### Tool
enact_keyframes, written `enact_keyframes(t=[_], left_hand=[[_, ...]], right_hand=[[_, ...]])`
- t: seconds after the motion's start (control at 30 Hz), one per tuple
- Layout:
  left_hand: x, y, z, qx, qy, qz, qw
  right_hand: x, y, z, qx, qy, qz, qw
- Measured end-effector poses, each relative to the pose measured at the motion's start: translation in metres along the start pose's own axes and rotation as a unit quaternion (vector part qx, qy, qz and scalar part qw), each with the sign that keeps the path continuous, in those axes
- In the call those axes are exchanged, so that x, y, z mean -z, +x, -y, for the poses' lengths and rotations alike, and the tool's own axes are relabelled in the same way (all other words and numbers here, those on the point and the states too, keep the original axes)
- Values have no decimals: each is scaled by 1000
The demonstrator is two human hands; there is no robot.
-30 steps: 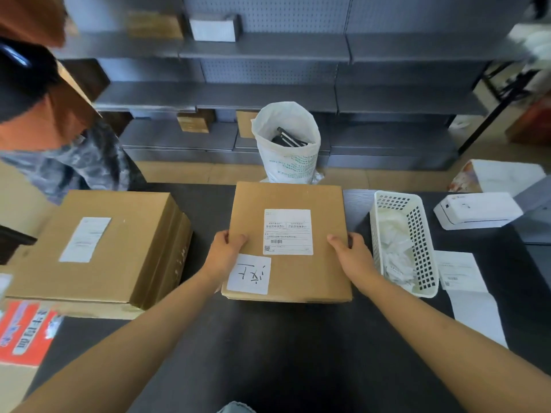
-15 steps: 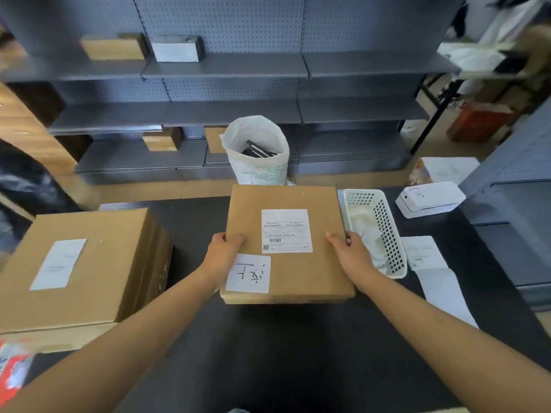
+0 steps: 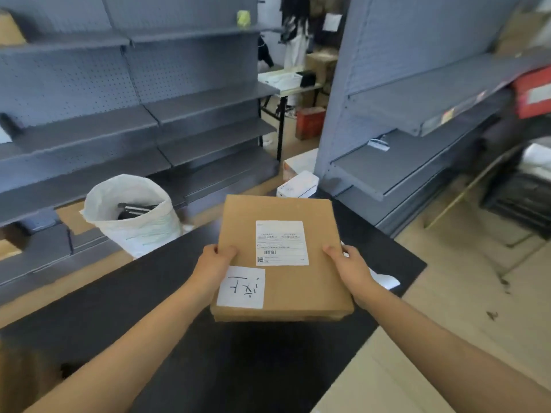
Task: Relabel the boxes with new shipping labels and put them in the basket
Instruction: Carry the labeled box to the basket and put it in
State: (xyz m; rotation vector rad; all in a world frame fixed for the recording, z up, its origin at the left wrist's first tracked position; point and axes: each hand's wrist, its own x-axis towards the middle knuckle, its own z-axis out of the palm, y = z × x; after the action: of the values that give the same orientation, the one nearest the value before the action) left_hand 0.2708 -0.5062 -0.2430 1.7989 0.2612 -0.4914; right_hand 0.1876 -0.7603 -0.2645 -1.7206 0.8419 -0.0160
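In the middle of the frame a flat brown cardboard box (image 3: 283, 257) is held by both hands, with its top face turned up toward the camera. The left hand (image 3: 213, 265) grips the left edge of the box: the thumb lies on the top face near the edge and the other fingers go under the box, so they are hidden. The right hand (image 3: 347, 268) grips the right edge in the same way, thumb on top, fingers curled below and out of sight. On the top face, a little right of centre, is a white printed shipping label (image 3: 281, 242) with a barcode and a small square code. Near the lower left corner of the box is a second white paper, a handwritten note (image 3: 241, 287) with black marks, just beside the left hand. The box is above the right part of a black table (image 3: 149, 308), which runs from the lower middle of the frame toward the left. A strip of white paper (image 3: 384, 280) shows just right of the right hand, on the table edge. At the left of the frame stands an open white sack (image 3: 134, 216) with dark objects inside. Behind the box a white device (image 3: 298, 184) is partly visible. Grey metal shelves (image 3: 134, 114) fill the upper left and the right side of the frame.
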Motion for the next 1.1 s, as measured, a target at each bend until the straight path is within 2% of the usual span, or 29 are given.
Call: enact_keyframes(t=[0.3, 0.53, 0.67, 0.87, 1.1], left_hand=[[-176, -26, -45, -45, 70, 181, 980], [-345, -79, -73, -77, 168, 305, 934], [-430, -113, -80, -87, 170, 376, 907], [-526, -140, -83, -98, 182, 420, 884], [-627, -97, -107, -82, 204, 419, 881]], right_hand=[[173, -41, -57, -53, 103, -171, 978], [317, -81, -126, -109, 149, -280, 942], [389, -97, -156, -123, 146, -334, 923], [466, -93, -188, -148, 151, -374, 903], [531, -16, -197, -162, 166, -370, 900]])
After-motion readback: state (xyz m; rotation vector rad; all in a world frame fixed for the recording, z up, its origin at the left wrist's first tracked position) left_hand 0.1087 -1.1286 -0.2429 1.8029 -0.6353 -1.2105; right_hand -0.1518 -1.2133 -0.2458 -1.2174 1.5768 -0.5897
